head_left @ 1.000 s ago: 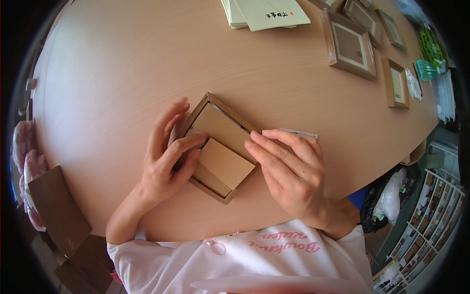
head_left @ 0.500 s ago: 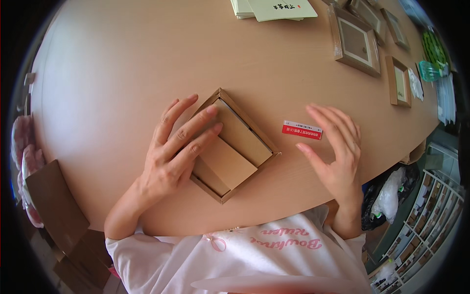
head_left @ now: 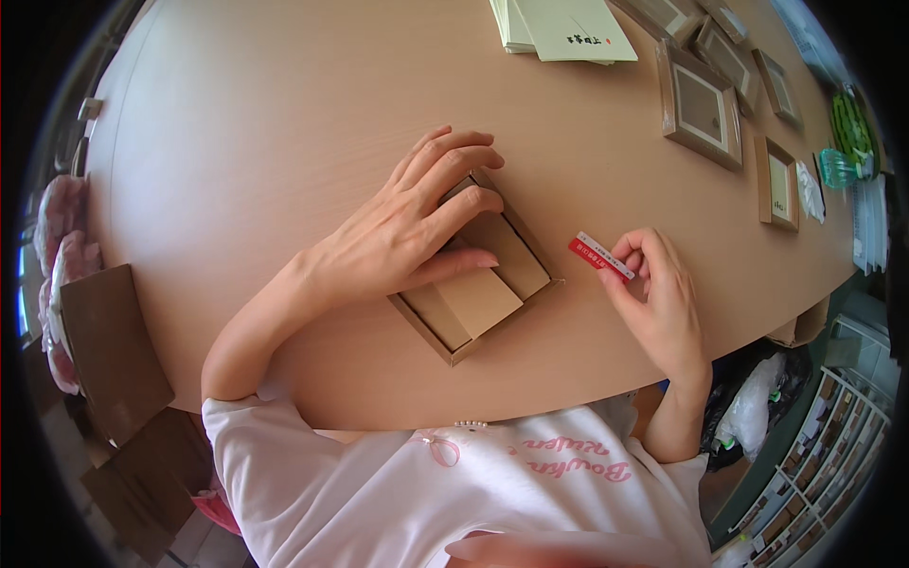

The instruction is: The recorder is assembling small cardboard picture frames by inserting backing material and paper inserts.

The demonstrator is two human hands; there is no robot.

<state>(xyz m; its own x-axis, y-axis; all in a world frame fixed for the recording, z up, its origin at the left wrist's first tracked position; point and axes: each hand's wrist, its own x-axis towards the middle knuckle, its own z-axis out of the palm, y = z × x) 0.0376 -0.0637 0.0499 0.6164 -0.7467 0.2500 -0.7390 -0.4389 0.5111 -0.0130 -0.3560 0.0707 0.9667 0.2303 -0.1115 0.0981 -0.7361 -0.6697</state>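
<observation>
The left hand (head_left: 407,213), its fingers apart, lies over the far-left part of the brown frame (head_left: 426,331), near the worktop (head_left: 568,360) edge; some room separates the frame from the red-and-white strip (head_left: 597,256), which slopes down rightward into the right hand's (head_left: 660,301) grip, clamped on its lower end.

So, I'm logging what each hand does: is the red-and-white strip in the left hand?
No: the right hand holds the red-and-white strip, while the left hand is over the brown frame.
</observation>
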